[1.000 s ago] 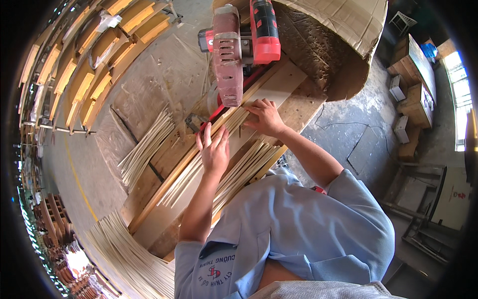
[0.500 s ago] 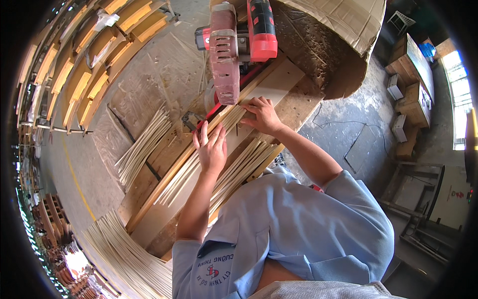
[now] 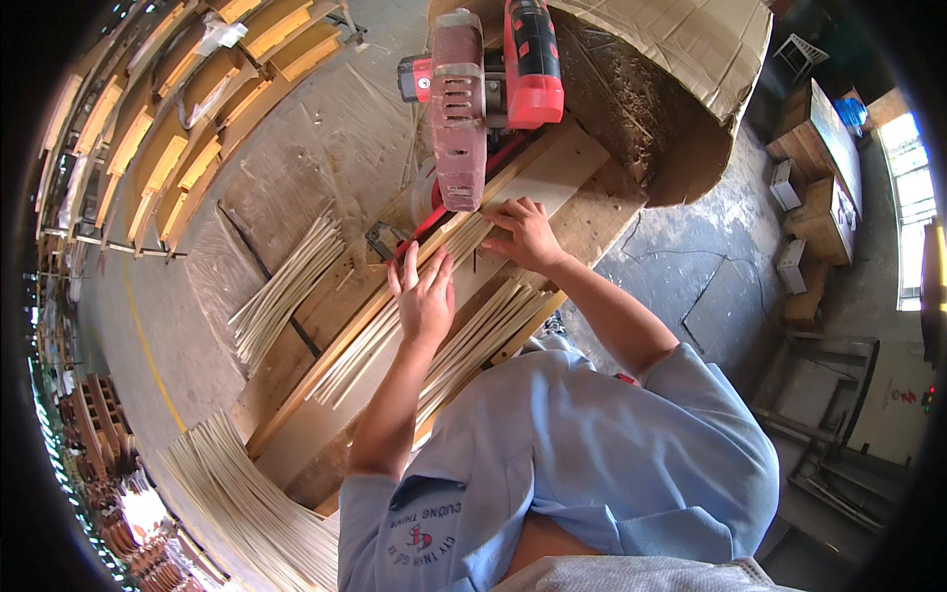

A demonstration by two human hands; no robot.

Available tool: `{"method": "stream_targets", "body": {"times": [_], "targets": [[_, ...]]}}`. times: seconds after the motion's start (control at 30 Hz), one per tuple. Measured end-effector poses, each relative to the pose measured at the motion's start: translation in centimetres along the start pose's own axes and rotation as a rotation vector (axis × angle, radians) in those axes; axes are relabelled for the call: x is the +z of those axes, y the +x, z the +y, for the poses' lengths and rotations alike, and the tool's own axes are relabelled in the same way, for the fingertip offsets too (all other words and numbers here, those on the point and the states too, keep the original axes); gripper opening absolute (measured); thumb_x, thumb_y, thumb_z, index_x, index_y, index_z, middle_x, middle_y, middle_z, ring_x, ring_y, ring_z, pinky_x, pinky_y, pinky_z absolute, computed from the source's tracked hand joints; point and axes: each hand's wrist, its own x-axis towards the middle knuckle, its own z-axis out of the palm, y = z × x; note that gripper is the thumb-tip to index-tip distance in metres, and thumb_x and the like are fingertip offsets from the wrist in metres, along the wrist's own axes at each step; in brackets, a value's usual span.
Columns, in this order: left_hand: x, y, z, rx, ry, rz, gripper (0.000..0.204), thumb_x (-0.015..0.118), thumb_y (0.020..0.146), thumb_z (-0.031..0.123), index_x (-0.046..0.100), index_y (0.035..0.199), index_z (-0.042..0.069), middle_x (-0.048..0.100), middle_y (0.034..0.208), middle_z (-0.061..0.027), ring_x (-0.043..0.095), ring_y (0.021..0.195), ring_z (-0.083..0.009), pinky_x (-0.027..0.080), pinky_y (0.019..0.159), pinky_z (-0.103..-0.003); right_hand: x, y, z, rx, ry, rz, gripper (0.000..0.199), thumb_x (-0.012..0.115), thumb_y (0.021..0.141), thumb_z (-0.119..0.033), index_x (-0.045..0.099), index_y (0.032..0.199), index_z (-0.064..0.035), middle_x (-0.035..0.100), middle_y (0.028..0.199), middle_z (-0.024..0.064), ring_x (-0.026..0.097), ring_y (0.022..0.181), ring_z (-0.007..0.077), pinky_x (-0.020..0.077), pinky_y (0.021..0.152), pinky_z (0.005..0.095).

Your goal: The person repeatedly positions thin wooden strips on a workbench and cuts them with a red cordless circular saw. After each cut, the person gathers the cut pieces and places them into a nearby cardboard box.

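Light blue shirt fills the lower centre of the frame, nearest the lens. Left hand, just left of centre: open, fingers outstretched and laid over the strips, fingertips at the wooden rail. Right hand, just above and right of centre: fingers bent over the upper part of the same strips; cannot tell whether it pinches them or only rests there. Neither hand is clenched. The strips are thin, pale, roughly parallel; they run diagonally under both hands, loose ends fanning toward lower left, along the rail and over a pale board. A second bundle lies at frame centre, between the left forearm and the shirt; a third lies left of centre, beyond the rail; a larger pile spreads at lower left. Saw, with worn reddish guard and red-and-black handle, stands at upper centre; lower end of guard is near the right hand, blade contact not visible. Beside it, upper right of centre, an open carton, brown debris inside. Farther off: rack bearing wooden pieces, upper left; wooden cabinets and bright window, right edge.
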Motion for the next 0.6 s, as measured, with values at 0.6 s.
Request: {"method": "stream_targets", "body": {"times": [0.6], "targets": [[0.33,-0.15,-0.28,-0.001,0.013,0.042,0.041,0.070,0.093,0.017,0.071,0.133,0.015,0.062,0.151,0.0046,0.041,0.151,-0.0374,0.027,0.121,-0.068,-0.16,-0.07,-0.50,0.013,0.054,-0.024,0.048,0.088,0.080,-0.040,0.079,0.120,-0.0161,0.068,0.113,0.0046,0.058,0.114,0.0291,0.0433,0.105,0.0446]]}}
